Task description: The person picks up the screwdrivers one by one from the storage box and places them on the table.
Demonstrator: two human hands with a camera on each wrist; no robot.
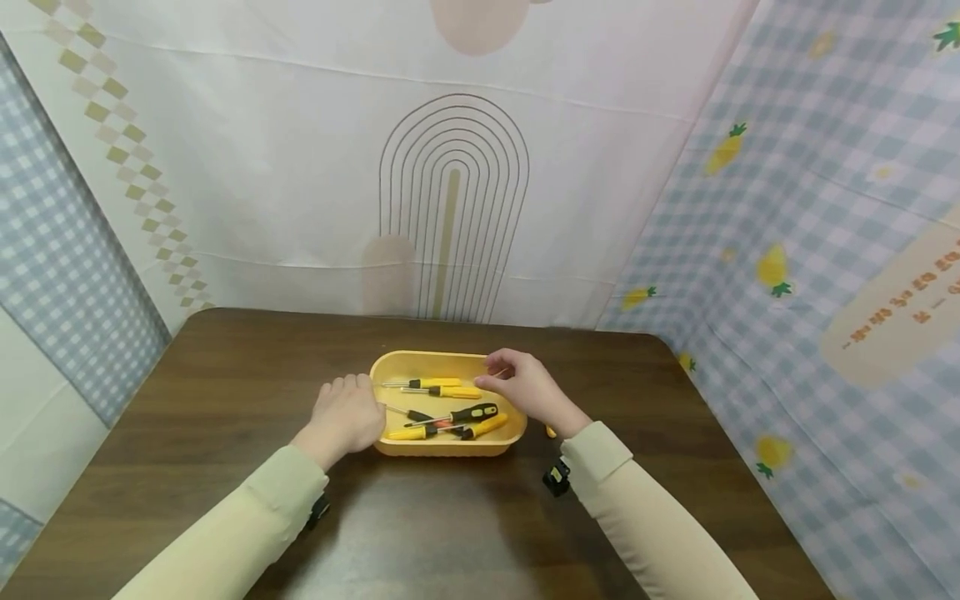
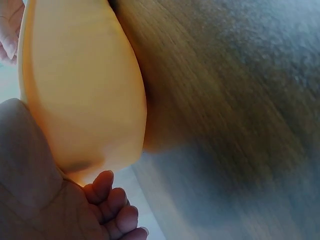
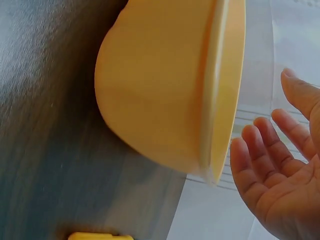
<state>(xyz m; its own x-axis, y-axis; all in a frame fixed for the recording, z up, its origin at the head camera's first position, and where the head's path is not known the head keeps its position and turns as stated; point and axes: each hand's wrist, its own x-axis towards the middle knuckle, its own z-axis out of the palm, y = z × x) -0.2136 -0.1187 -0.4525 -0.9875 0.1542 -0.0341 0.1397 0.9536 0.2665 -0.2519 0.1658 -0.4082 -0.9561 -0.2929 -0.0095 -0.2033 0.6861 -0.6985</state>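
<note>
A yellow plastic basin (image 1: 450, 448) holds several screwdrivers. Most have yellow-and-black handles, like the screwdriver (image 1: 457, 392) near its middle; a black-handled screwdriver (image 1: 474, 413) lies across others in the front part. At the basin's left end my left hand (image 1: 347, 414) grips the rim; in the left wrist view its thumb and fingers (image 2: 102, 185) are around the edge. Over the right end hovers my right hand (image 1: 528, 387), fingers loosely bent. The right wrist view shows that hand (image 3: 285, 180) apart from the basin wall (image 3: 160, 85), with nothing held.
A small yellow object (image 1: 551, 432) lies on the dark wooden table (image 1: 420, 517) right of the basin, partly hidden by my right wrist. Printed cloth (image 1: 300, 183) hangs behind the table, and checked cloth (image 1: 810, 250) hangs along the right side.
</note>
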